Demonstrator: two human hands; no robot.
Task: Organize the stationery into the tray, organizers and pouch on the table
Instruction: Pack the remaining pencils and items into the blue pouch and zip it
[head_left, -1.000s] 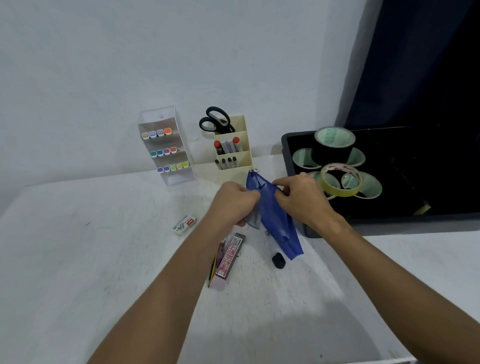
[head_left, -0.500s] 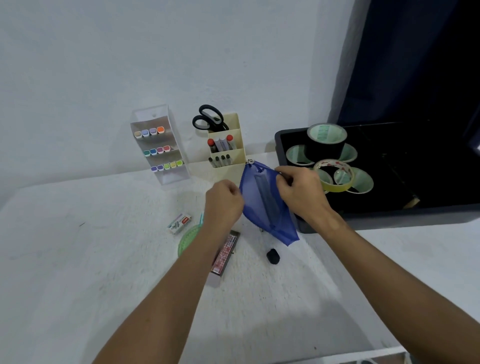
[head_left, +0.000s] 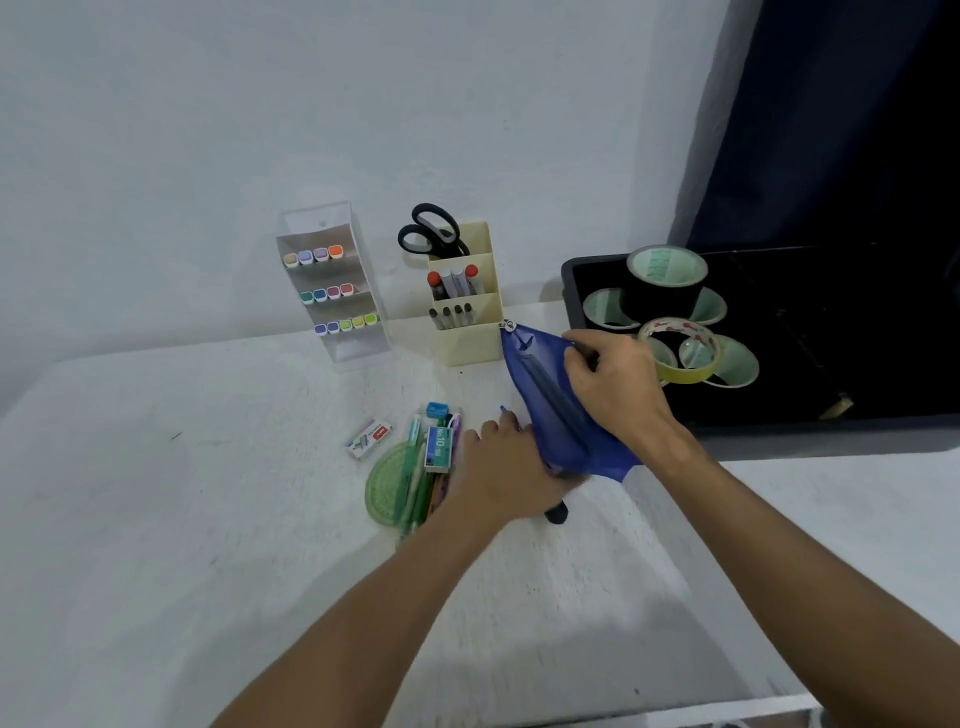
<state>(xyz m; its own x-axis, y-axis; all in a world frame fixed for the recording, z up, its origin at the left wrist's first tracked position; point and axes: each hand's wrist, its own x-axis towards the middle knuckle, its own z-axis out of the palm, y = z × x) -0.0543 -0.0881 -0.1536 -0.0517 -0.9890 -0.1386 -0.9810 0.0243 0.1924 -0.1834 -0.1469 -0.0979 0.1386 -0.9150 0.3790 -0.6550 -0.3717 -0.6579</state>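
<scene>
head view, right hand (head_left: 618, 395) gripping pouch (head_left: 545, 400)

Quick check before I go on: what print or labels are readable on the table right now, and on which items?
"No.10" on the blue and white staple box.
White and red box: print too blurred to read.
Clear tape roll: red marks on the core, unreadable.
Black tape roll: core pattern too faint to read.
</scene>
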